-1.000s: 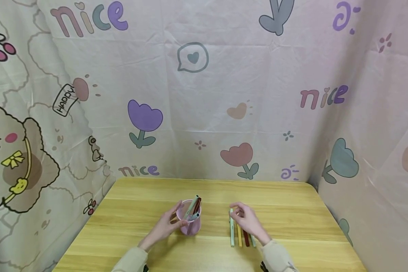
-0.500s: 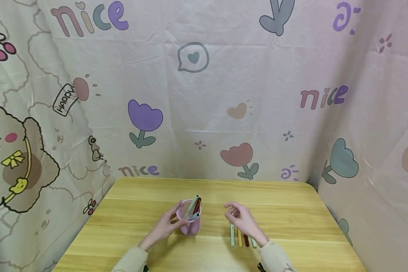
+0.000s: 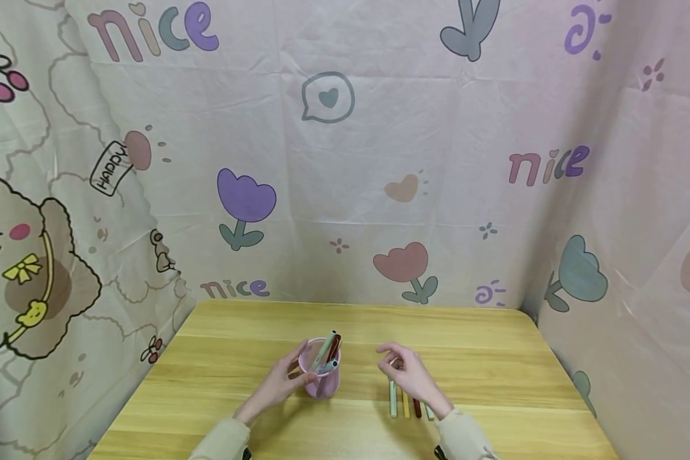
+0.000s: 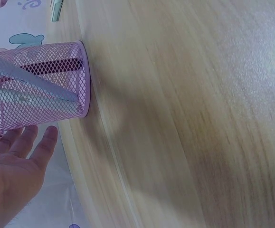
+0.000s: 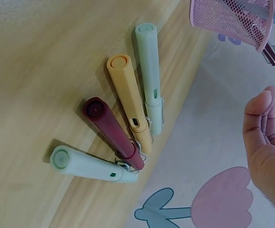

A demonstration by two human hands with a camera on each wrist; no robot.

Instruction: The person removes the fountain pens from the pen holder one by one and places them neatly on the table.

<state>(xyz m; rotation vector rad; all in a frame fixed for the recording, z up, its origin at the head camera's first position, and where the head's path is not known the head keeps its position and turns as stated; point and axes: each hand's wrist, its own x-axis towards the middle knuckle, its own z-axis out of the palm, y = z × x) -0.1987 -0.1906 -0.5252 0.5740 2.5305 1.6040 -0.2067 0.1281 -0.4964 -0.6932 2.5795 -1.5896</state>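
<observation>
A pink mesh pen holder stands upright on the table, and my left hand grips it near the rim, thumb on the near side and fingers on the far side. Inside it lean a pale green pen, a dark red pen and a pale bluish one. My right hand hovers with loosely bent fingers, holding nothing. Below it lie a light green pen, a yellow pen, a dark red pen and a pale mint pen, partly covered by the hand in the head view.
The wooden table has a printed cloth hanging behind it and at both sides. The pen holder stands left of the row of pens, with bare wood between them.
My right hand has drawn slightly left from over the pens, uncovering no new grip. The left hand and pen holder stay put, and the pens on the table keep their places.
</observation>
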